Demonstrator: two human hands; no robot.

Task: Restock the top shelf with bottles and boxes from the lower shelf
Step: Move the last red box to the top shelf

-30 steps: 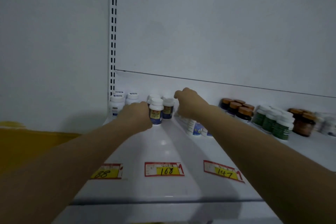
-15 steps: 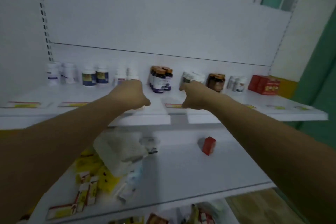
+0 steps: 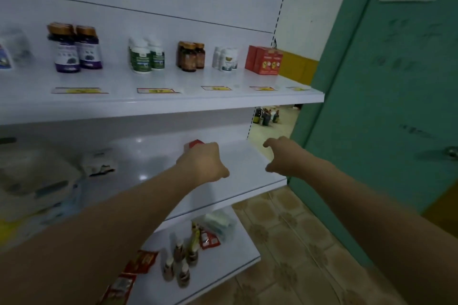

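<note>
Left hand (image 3: 202, 163) has come down from the edge of the top shelf (image 3: 173, 103) and is now at the small red box (image 3: 194, 144) on the lower shelf (image 3: 148, 156). Its back faces the camera and its fingers are hidden behind it, so I cannot tell if they already grip the box. Only the upper corner of the box shows above the knuckles. The box stands at the same place as half a second ago, near the back of the lower shelf.

Right hand (image 3: 282, 156) has also come down. It hangs over the right end of the lower shelf, fingers loosely curled and holding nothing, well apart from the box.

On the left of this shelf lies a blurred white bag (image 3: 32, 181). On the top shelf stand, in groups, purple-label bottles (image 3: 74, 49), green-label bottles (image 3: 146, 56), brown bottles (image 3: 190, 56), white bottles (image 3: 226, 58) and red boxes (image 3: 265, 59), as before. The view has turned to the right, so a green door (image 3: 384, 82) now fills that side.
</note>
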